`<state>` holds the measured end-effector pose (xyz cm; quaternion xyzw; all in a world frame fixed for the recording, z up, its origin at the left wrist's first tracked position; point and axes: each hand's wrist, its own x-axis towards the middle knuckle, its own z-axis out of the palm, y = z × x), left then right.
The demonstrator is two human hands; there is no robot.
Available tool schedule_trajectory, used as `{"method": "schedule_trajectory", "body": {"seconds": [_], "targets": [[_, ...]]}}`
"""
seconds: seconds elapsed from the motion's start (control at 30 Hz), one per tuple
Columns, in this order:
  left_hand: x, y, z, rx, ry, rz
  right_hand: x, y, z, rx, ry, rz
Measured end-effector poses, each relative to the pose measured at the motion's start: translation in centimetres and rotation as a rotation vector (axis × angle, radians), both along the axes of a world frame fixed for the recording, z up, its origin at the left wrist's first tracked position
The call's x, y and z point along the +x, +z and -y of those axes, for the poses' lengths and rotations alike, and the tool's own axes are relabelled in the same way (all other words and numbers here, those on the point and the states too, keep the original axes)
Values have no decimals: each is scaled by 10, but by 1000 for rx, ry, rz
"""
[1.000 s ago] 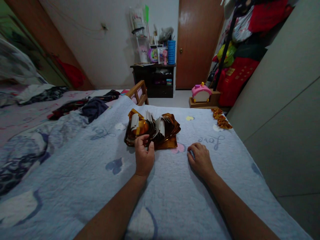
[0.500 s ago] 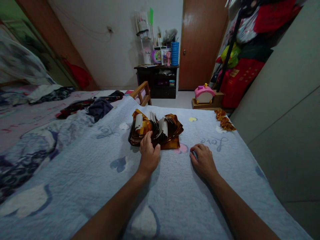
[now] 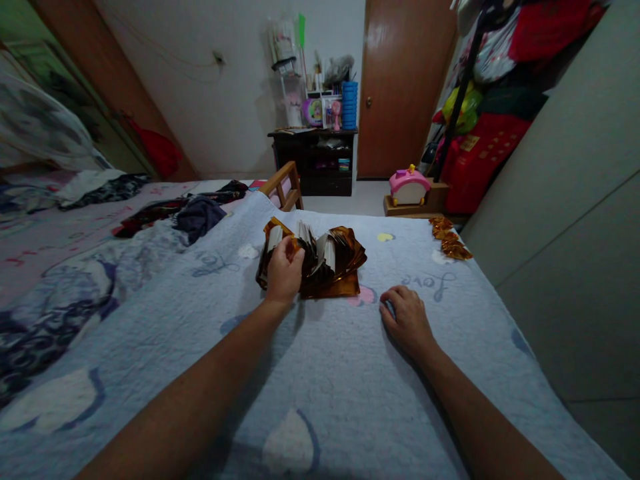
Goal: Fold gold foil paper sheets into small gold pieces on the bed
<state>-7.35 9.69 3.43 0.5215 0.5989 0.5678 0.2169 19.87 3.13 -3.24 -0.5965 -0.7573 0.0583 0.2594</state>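
Observation:
A pile of shiny gold-brown foil sheets with white undersides (image 3: 345, 257) lies fanned and curled on the bed in front of me. My left hand (image 3: 285, 270) is over the pile's left part, thumb and fingers pinched at the edge of an amber foil sheet (image 3: 296, 245). The hand hides much of that sheet. My right hand (image 3: 406, 315) rests on the bedspread to the right of the pile, apart from it. Its fingers are loosely curved, the thumb is apart from them, and nothing shows between them.
Several folded gold foil pieces (image 3: 450, 240) lie in a row at the bed's far right corner. A light blue bedspread (image 3: 340, 387) covers the bed. Crumpled clothes (image 3: 200, 217) lie to the left. Beyond the far edge stand a wooden chair (image 3: 283, 187) and a pink toy (image 3: 410, 187).
My left hand has moved up and slightly left, onto the pile, and its spread fingers have closed on a foil sheet. My right hand has stayed in place.

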Motion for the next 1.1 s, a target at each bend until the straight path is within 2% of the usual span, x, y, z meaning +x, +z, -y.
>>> {"method": "schedule_trajectory", "body": {"seconds": [0.13, 0.23, 0.47, 0.77, 1.1], "targets": [[0, 1, -10, -3, 16, -107, 0, 2, 1, -6, -2, 4], [1, -1, -15, 16, 86, -98, 0, 2, 1, -4, -4, 9], [1, -7, -19, 4, 136, -61, 1, -1, -1, 21, -3, 14], [-6, -20, -29, 54, 161, 126, -1, 0, 0, 8, -17, 5], [5, -6, -22, 32, 90, 408, 0, 2, 0, -3, -7, 0]]}}
